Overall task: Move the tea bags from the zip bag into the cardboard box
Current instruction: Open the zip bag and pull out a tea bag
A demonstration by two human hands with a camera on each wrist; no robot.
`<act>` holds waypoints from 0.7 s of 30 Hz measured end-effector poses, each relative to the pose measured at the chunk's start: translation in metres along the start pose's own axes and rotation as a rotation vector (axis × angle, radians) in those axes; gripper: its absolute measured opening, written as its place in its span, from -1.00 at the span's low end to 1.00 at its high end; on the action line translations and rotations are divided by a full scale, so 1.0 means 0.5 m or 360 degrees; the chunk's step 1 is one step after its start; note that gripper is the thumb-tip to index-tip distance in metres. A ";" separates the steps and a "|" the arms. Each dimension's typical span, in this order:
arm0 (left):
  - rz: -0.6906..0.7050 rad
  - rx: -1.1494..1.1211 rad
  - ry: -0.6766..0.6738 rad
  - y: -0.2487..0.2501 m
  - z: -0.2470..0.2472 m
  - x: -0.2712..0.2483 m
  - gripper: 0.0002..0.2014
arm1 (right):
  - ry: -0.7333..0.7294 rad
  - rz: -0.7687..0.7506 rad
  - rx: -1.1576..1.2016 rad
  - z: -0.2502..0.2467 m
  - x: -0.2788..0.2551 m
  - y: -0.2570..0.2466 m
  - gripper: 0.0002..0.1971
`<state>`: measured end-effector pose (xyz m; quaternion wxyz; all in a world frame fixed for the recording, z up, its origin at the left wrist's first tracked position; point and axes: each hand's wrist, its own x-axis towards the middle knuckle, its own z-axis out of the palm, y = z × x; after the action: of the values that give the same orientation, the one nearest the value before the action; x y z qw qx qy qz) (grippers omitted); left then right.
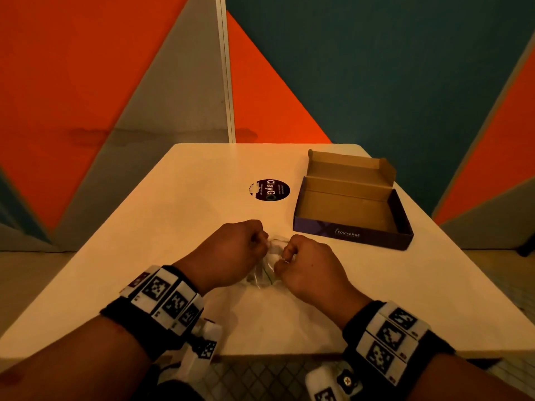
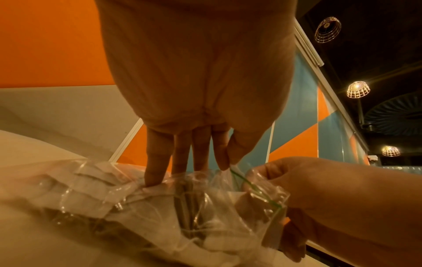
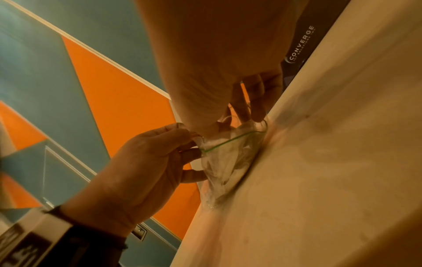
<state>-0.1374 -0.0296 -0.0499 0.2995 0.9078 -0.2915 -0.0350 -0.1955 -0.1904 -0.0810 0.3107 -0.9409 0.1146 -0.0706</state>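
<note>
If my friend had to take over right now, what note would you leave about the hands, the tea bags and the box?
Left hand: pinches one side of the clear plastic zip bag's green-striped mouth.
Right hand: grips the other side, the mouth held between them.
The bag lies on the pale table, the paper tea bags inside it.
The open purple-sided cardboard box sits beyond the right hand; nothing shows in it.
Done: no bags moved.
Left: open the bag, move every tea bag into the box.

The hands [image 1: 272,256] hide most of the zip bag [image 1: 267,270]; its tea bags [image 2: 187,204] blur together.
</note>
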 end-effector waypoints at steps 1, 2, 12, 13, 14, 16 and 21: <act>0.0004 0.0019 0.0003 0.001 0.002 0.000 -0.86 | -0.0014 -0.0002 -0.0008 0.001 0.001 -0.002 -0.87; 0.0006 0.0040 0.0006 0.002 0.003 0.000 -0.85 | -0.0015 0.0003 0.0000 0.002 0.002 -0.004 -0.87; 0.0025 0.0167 0.0014 -0.004 0.003 0.006 -0.86 | -0.0251 0.0148 0.0534 0.003 0.010 -0.004 -0.72; 0.0032 0.0175 0.0013 -0.004 0.003 0.006 -0.87 | -0.0252 0.0086 0.0468 0.002 0.011 -0.002 -0.76; 0.0039 0.0180 0.0012 -0.004 0.002 0.006 -0.86 | -0.0245 0.0042 0.0425 0.000 0.010 0.000 -0.81; 0.0037 0.0188 0.0013 -0.005 0.001 0.005 -0.86 | -0.0240 0.0025 0.0472 -0.004 0.009 0.006 -0.86; 0.0000 0.0162 0.0011 -0.014 -0.003 0.006 -0.88 | -0.0155 0.0051 0.0569 -0.016 0.005 0.015 -0.79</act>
<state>-0.1308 -0.0257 -0.0523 0.2538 0.9220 -0.2919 -0.0171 -0.1959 -0.2015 -0.0790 0.4792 -0.8711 0.1000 -0.0391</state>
